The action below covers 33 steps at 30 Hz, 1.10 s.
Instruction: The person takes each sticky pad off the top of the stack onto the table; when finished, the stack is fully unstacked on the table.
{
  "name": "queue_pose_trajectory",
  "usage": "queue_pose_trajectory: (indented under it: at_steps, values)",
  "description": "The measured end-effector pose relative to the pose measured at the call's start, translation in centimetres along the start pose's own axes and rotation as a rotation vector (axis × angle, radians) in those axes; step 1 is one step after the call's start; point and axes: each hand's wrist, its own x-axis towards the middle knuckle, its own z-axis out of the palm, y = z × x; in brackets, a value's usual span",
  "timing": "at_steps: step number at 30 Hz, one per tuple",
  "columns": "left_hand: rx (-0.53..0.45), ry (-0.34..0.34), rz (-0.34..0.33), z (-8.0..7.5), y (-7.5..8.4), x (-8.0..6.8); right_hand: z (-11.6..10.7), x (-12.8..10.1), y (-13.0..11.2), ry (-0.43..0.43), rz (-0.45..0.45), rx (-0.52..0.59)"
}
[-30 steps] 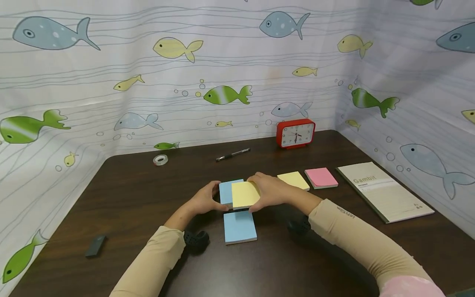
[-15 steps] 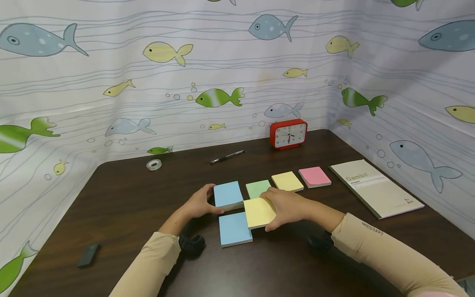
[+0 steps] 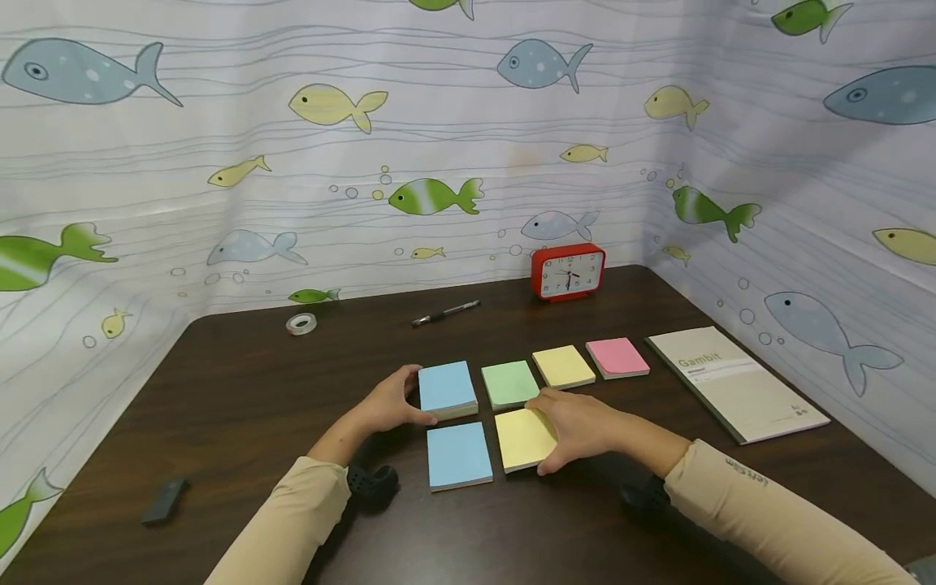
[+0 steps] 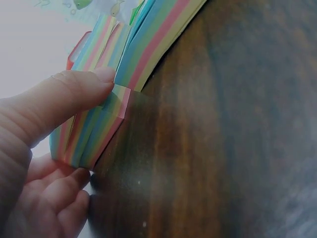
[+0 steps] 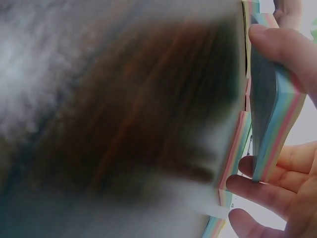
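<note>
My left hand (image 3: 387, 402) grips a blue-topped stack of sticky notes (image 3: 448, 388) by its left side, thumb at the front and fingers behind. Striped edges of that stack show in the left wrist view, where it looks like more than one pad. In my right hand (image 3: 585, 426) is a yellow-topped sticky note pad (image 3: 525, 439), pinched between thumb and fingers. Its underside shows in the right wrist view, just off the table. Another blue pad (image 3: 459, 455) lies in front of the stack, left of the yellow one. A green pad (image 3: 510, 383) lies behind the yellow one.
Farther right lie a second yellow pad (image 3: 563, 366), a pink pad (image 3: 617, 357) and a notebook (image 3: 734, 382). At the back are a tape roll (image 3: 301, 324), a pen (image 3: 446, 314) and a red clock (image 3: 568, 272). A small dark block (image 3: 165, 501) lies at left.
The yellow pad in my right hand has moved from over the blue stack to the right and toward me, lowering beside the front blue pad. My left hand keeps its hold on the stack.
</note>
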Motion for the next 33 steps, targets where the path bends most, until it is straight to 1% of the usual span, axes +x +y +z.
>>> queue_pose_trajectory:
  at_steps: [5,8,13,18,21,27,33]
  values:
    - [0.000,-0.008,0.007,0.1,-0.2,0.0,0.4,0.2,0.0,0.003,-0.005,-0.050]
    - [-0.004,-0.004,0.003,0.1,-0.3,0.0,0.4,0.6,0.1,-0.029,-0.019,-0.075]
    - [-0.008,-0.008,-0.008,0.0,-0.5,-0.1,-0.6,1.2,0.0,-0.087,-0.037,-0.092]
    - [-0.013,-0.002,-0.001,-0.3,-0.4,0.0,-1.7,1.6,-0.4,-0.061,-0.017,-0.132]
    - [-0.007,-0.005,0.003,-0.3,-0.3,0.0,-1.9,1.8,-0.3,-0.050,-0.018,-0.122]
    - [0.001,-0.006,-0.006,-0.2,-0.2,0.0,-2.1,2.1,-0.5,-0.042,-0.050,-0.084]
    - [-0.005,-0.014,-0.008,-0.2,-0.2,0.2,-2.7,3.0,-0.8,-0.049,-0.026,-0.053]
